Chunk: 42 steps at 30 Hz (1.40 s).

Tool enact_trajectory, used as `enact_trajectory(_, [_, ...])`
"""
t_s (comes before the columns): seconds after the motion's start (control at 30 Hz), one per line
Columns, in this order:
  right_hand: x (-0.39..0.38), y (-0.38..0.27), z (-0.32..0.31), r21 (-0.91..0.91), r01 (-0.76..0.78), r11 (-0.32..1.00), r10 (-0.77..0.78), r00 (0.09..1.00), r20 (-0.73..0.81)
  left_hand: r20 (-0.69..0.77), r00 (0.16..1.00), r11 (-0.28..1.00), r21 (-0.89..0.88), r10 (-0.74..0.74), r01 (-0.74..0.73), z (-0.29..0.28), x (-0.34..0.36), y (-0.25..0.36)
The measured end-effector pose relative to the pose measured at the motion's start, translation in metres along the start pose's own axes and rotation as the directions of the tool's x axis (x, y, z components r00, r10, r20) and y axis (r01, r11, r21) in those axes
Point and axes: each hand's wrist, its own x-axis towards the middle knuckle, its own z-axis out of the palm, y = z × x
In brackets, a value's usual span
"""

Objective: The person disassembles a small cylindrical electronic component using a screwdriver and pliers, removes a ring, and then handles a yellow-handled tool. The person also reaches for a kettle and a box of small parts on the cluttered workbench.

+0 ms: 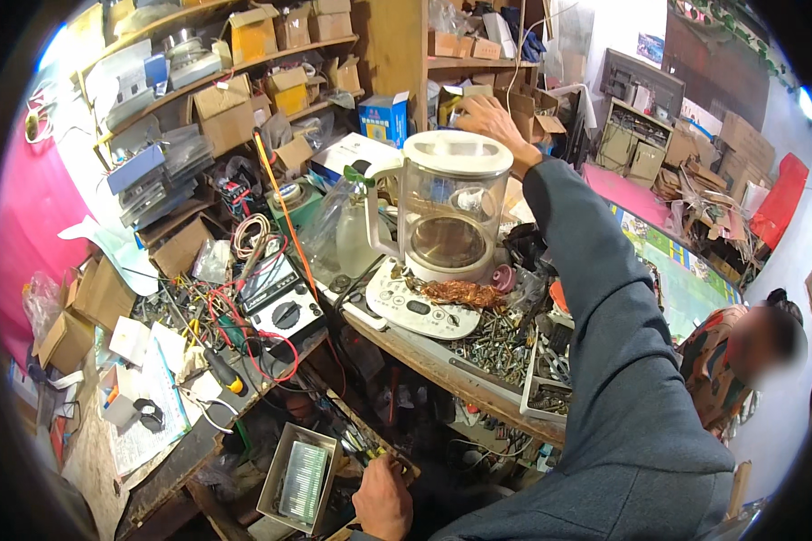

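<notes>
My right hand [485,119] reaches far over the workbench, behind a glass kettle [451,203]. Its fingers are apart and bent a little downward, at a small yellow box [449,106] by the back shelf. I see no object in them. The kettle has a white lid and handle and stands on a white control base [419,302] with buttons. A bundle of copper wire [463,294] lies against that base. Low in the middle, my left hand [383,500] is closed beside some yellow-handled tools [370,448]; what it grips is hidden.
An analogue multimeter [284,311] with red leads sits left of the kettle. Loose screws [492,352] cover the bench near its front edge. Below stands an open carton [302,478]. Shelves of boxes [226,113] line the back left. Another person [731,352] is at the right.
</notes>
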Motion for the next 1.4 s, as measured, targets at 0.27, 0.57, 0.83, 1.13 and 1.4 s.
enact_trajectory(0.27, [-0.004, 0.008, 0.076, 0.342, -0.164, 0.925, 0.14, 0.986, 0.093, 0.019, 0.998, 0.998, -0.012, -0.064, 0.064, -0.003, 0.004, 0.009])
enact_trajectory(0.57, [-0.014, -0.018, 0.073, 0.271, -0.133, 0.953, 0.104, 0.987, 0.119, -0.013, 0.997, 0.997, 0.006, -0.07, 0.071, -0.007, 0.004, 0.013])
enact_trajectory(0.83, [-0.019, -0.02, 0.067, 0.291, -0.167, 0.942, 0.128, 0.981, 0.147, 0.022, 0.999, 0.998, 0.062, -0.036, 0.035, 0.003, -0.003, 0.0])
enact_trajectory(1.13, [-0.02, -0.022, 0.068, 0.311, -0.192, 0.931, 0.146, 0.975, 0.165, 0.08, 0.99, 0.99, 0.088, -0.114, 0.107, -0.002, 0.004, 0.007])
enact_trajectory(1.4, [-0.021, -0.02, 0.069, 0.321, -0.207, 0.924, 0.156, 0.972, 0.178, 0.01, 1.0, 0.997, 0.077, -0.028, 0.027, 0.003, -0.002, 0.001])
